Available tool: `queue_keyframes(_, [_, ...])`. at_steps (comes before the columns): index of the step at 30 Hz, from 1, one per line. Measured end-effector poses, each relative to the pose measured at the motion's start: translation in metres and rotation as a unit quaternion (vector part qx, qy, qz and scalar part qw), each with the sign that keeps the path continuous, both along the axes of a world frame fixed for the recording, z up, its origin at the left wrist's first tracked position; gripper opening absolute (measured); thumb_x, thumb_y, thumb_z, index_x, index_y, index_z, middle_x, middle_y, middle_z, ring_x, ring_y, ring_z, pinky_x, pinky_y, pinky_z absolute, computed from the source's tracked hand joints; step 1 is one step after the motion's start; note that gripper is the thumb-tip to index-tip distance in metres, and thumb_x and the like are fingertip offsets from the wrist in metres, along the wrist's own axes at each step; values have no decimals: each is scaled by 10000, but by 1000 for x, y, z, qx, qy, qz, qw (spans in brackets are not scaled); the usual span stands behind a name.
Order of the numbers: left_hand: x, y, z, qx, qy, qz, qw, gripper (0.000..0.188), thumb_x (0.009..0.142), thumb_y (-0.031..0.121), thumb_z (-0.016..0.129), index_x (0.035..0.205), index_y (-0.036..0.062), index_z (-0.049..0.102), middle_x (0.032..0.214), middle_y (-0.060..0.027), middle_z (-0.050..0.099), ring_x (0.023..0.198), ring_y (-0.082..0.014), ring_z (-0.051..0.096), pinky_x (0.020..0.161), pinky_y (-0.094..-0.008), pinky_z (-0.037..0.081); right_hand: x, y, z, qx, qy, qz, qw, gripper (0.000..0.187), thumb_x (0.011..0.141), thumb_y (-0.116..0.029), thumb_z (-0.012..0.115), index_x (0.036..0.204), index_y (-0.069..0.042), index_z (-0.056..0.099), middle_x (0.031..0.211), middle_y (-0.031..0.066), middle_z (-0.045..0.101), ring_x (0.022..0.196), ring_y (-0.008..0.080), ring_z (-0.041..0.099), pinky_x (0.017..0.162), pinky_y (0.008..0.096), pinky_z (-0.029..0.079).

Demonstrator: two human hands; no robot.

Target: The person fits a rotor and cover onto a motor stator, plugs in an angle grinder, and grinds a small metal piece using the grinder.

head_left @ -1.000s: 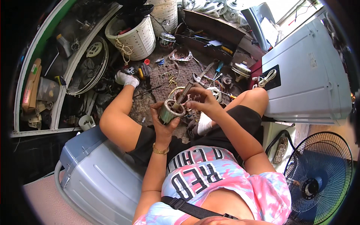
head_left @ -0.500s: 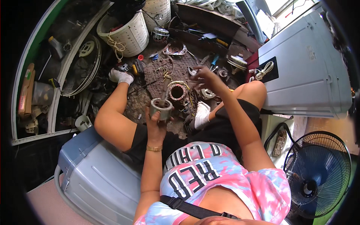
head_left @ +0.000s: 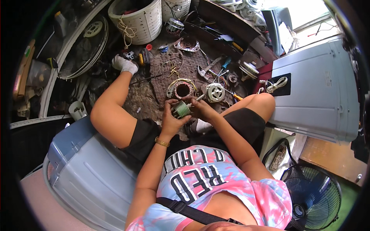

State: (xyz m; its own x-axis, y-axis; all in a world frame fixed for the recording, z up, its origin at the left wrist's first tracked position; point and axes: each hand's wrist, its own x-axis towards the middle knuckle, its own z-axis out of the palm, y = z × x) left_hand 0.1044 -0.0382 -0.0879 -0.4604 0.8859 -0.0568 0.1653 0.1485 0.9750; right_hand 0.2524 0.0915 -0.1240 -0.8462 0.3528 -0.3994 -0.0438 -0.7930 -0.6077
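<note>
Between my hands is a motor rotor (head_left: 180, 109), a grey-green cylinder tilted with its thin shaft pointing up and right. My left hand (head_left: 172, 120) is closed around the cylinder from the left and below. My right hand (head_left: 201, 109) grips the shaft end from the right, fingers partly hiding it. Just beyond them, on the floor, lies a ring-shaped motor stator (head_left: 182, 89) with a dark round opening and yellow wires. To its right rests a round silver motor cover (head_left: 215, 92). A hammer (head_left: 205, 71) lies farther off.
A blue-handled screwdriver (head_left: 226, 63) and a metal bracket (head_left: 187, 44) lie on the far floor. White perforated baskets (head_left: 137, 25) stand at the back. Grey-blue plastic casings (head_left: 314, 90) flank me, with a black fan (head_left: 312, 196) at lower right.
My right hand has come back from near the hammer and taken hold of the rotor's shaft. The rotor, upright in my left hand before, is now tilted rightward. The view has shifted slightly.
</note>
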Motion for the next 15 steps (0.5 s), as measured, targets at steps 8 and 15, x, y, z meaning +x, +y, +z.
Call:
queue_keyframes(8, [-12, 4, -12, 37, -253, 30, 966, 715, 722, 131, 901, 1280, 82, 457, 1179, -69, 576, 1109, -161, 579, 956, -322, 505, 3, 8, 16, 70, -31, -66, 995, 324, 1053, -282, 571, 1295, -67, 576, 713, -6, 539, 506, 77, 456, 459, 217, 361])
queue_keyframes(15, [-13, -1, -21, 58, -402, -14, 914, 766, 759, 177, 876, 1374, 102, 424, 1258, -61, 547, 1150, -162, 565, 996, -322, 484, -9, 9, 45, 209, -129, -91, 965, 240, 1047, -255, 595, 1064, -22, 653, 740, -9, 597, 549, 71, 491, 492, 234, 360])
